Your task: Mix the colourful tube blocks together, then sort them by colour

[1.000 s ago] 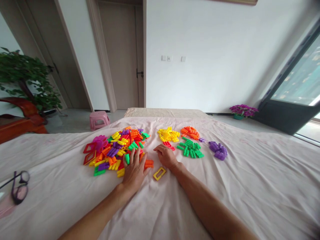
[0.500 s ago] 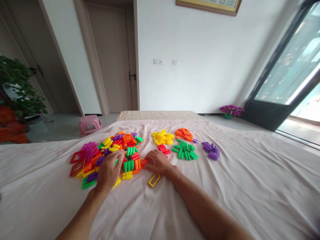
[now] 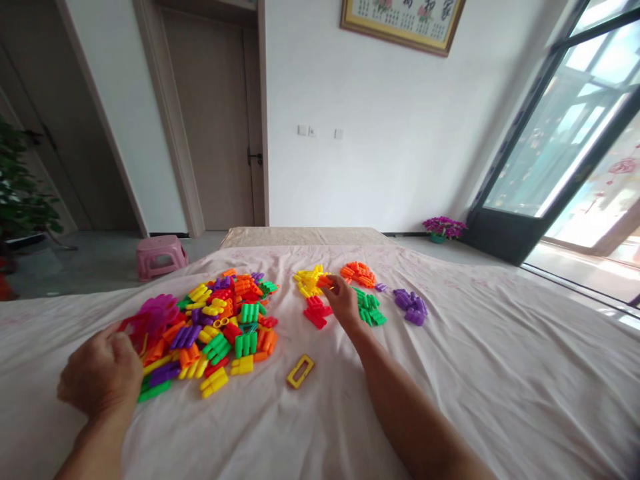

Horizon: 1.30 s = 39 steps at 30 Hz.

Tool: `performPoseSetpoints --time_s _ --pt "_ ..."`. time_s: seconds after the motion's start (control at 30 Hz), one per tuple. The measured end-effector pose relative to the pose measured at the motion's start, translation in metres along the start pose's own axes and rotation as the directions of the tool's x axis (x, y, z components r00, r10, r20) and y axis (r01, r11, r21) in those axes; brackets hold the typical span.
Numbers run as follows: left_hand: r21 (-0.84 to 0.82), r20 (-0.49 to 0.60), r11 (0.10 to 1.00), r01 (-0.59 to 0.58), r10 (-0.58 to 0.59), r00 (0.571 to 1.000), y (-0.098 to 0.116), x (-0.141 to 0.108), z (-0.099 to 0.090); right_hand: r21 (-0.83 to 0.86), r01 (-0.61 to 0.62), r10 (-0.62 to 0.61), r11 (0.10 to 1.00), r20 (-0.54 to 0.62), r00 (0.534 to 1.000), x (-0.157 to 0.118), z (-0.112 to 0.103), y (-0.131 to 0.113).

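Observation:
My left hand [image 3: 103, 373] is closed at the left edge of a mixed heap of plastic building blocks [image 3: 217, 350], its fingers on a red frame-shaped piece [image 3: 134, 328] that is partly hidden and blurred. Beside it lie magenta toothed pieces [image 3: 159, 312]. Farther right, my right hand [image 3: 345, 303] pinches an orange building block [image 3: 325, 281], held next to the yellow block pile [image 3: 309, 280]. Red blocks [image 3: 316, 313] lie just left of that hand. The green block pile [image 3: 371, 308] is partly covered by it, and the orange block pile [image 3: 358, 273] sits behind.
Purple blocks [image 3: 411, 307] form a pile at the right. A yellow rectangular frame piece [image 3: 300, 371] lies on the pale wrinkled cloth [image 3: 240, 437] between my arms. A pink stool [image 3: 161, 257] stands on the floor beyond the cloth, at left.
My right hand has moved from the heap's right edge up and right, carrying an orange block. My left hand has gone from the heap's middle to the red frame piece at its left.

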<state>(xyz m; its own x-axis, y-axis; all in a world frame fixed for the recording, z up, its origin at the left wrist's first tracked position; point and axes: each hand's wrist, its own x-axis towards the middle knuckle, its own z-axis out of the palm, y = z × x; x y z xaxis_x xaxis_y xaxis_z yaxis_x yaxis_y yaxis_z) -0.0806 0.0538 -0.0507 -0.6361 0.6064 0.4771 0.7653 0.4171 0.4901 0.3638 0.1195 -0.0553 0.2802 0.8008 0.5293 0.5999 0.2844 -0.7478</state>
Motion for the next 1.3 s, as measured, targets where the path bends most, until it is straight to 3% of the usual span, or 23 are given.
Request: performPoseSetpoints --time_s 0.07,0.13,0.33,0.43,0.53,0.67,0.77,0.87,1.0,1.1,1.17,1.3 --pt "0.095 0.124 0.992 0.086 -0.097 0.988 -0.006 0.006 0.008 0.009 -0.088 0.089 0.996 -0.095 0.991 0.014 -0.014 0.016" --pt "0.132 0.21 0.989 0.069 -0.096 0.973 -0.008 0.01 0.015 0.071 -0.162 0.171 0.984 -0.163 0.972 0.025 -0.027 0.032" --pt "0.097 0.278 0.995 -0.028 0.0 0.961 -0.007 0.012 0.023 0.179 -0.243 0.281 0.953 -0.227 0.932 0.032 -0.048 0.062" --pt "0.076 0.306 0.997 -0.03 0.005 0.952 -0.009 0.013 0.024 0.09 -0.233 0.248 0.968 -0.24 0.939 0.029 -0.046 0.062" --pt "0.042 0.321 0.998 -0.053 0.037 0.946 -0.012 0.015 0.028 0.051 -0.144 0.151 0.988 -0.194 0.969 0.023 -0.032 0.05" --pt "-0.011 0.323 0.997 -0.078 0.077 0.943 -0.014 0.014 0.03 0.058 0.031 -0.034 0.998 0.052 0.998 0.005 -0.003 0.014" --pt "-0.022 0.34 0.999 -0.04 0.045 0.94 -0.012 0.013 0.031 0.038 0.201 -0.203 0.979 0.293 0.934 -0.016 0.016 -0.02" --pt "-0.024 0.346 0.999 -0.024 0.031 0.938 -0.01 0.012 0.031 0.072 0.336 -0.327 0.939 0.487 0.81 -0.039 0.025 -0.049" --pt "-0.037 0.36 0.999 -0.016 0.029 0.933 -0.01 0.012 0.031 0.139 0.444 -0.424 0.885 0.635 0.646 -0.06 0.027 -0.071" --pt "-0.042 0.364 0.999 -0.007 0.022 0.931 -0.01 0.011 0.03 0.135 0.515 -0.452 0.846 0.694 0.56 -0.065 0.027 -0.077" --pt "-0.043 0.365 0.999 -0.005 0.02 0.931 -0.01 0.011 0.03 0.109 0.52 -0.43 0.847 0.714 0.552 -0.065 0.027 -0.078" --pt "-0.043 0.362 0.999 -0.015 0.03 0.932 -0.009 0.012 0.03 0.073 0.446 -0.359 0.892 0.715 0.6 -0.062 0.027 -0.075"
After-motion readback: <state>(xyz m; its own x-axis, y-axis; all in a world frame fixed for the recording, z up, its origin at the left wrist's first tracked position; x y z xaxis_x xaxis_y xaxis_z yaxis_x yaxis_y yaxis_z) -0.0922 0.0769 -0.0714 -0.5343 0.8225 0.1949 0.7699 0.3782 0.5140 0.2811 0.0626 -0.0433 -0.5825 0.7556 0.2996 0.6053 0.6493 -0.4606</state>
